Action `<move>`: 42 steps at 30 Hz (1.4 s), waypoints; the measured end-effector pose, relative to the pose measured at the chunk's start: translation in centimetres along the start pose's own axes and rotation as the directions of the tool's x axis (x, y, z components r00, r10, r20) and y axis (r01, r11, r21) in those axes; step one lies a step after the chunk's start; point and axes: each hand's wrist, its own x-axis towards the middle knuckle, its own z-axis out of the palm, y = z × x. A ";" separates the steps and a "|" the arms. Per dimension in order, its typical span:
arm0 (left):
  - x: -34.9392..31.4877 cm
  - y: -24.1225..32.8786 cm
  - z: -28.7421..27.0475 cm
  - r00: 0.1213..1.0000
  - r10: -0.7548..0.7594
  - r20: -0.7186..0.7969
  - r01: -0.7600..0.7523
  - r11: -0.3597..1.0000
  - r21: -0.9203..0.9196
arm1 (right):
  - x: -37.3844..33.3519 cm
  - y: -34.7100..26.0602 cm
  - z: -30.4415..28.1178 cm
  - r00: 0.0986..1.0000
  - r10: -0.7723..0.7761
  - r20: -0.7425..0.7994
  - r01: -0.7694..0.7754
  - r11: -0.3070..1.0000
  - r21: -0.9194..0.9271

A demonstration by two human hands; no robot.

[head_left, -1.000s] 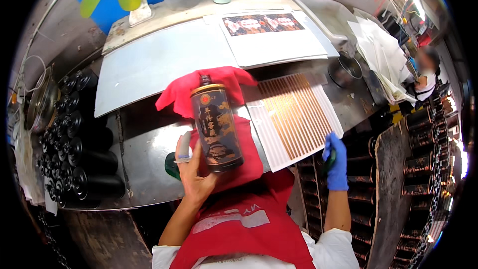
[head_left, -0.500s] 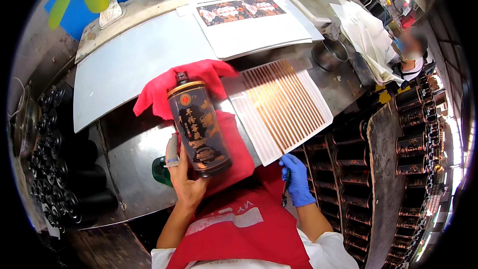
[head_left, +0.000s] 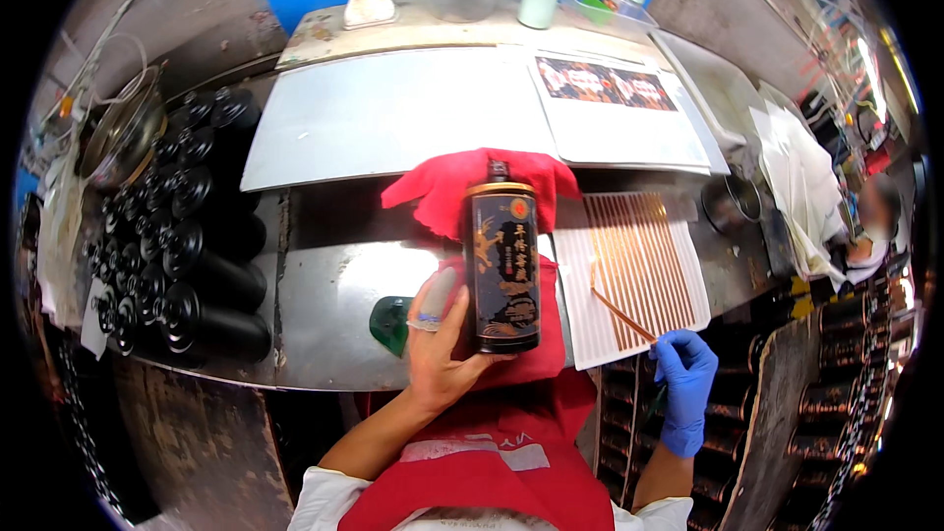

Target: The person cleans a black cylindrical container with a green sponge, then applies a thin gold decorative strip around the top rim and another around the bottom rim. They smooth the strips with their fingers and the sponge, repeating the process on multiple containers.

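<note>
My left hand [head_left: 440,349] has its fingers around the lower left side of a black bottle [head_left: 505,280]. The bottle has gold decoration, a gold band at its shoulder and a dark neck. A grey finger cover and a band are on that hand. Behind and beneath the bottle lies a red cloth [head_left: 433,187]. My right hand [head_left: 685,374], in a blue glove, pinches one end of a thin gold strip [head_left: 622,315]. The strip slants across a white sheet of gold strips [head_left: 639,246]. A dark tool also shows at the right palm, partly hidden.
A green object [head_left: 390,324] lies left of my left hand. Black bottles [head_left: 211,265] are stacked at the left; decorated ones fill racks [head_left: 826,403] at the right. Behind are a pale board [head_left: 393,118], printed sheets [head_left: 629,138] and a metal cup [head_left: 730,205]. A person [head_left: 870,226] is at far right.
The view has swung left. The bottle has turned, so its label faces differently. My right hand has lifted an end of a gold strip, which now slants over the sheet.
</note>
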 end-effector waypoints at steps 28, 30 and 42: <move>3.9 3.9 -7.4 0.755 -0.197 0.626 0.589 0.625 -0.513 | 5.9 -4.0 -1.9 0.873 -0.026 0.487 0.012 0.999 0.032; 2.3 2.9 -7.2 0.757 -0.303 0.579 0.599 0.675 -0.431 | 5.9 0.0 -3.0 0.905 -0.002 0.425 -0.055 0.991 0.122; -1.2 2.3 -3.1 0.794 -0.554 0.249 0.576 0.556 -0.599 | 6.3 4.8 -3.4 0.947 0.073 0.312 -0.139 0.971 0.196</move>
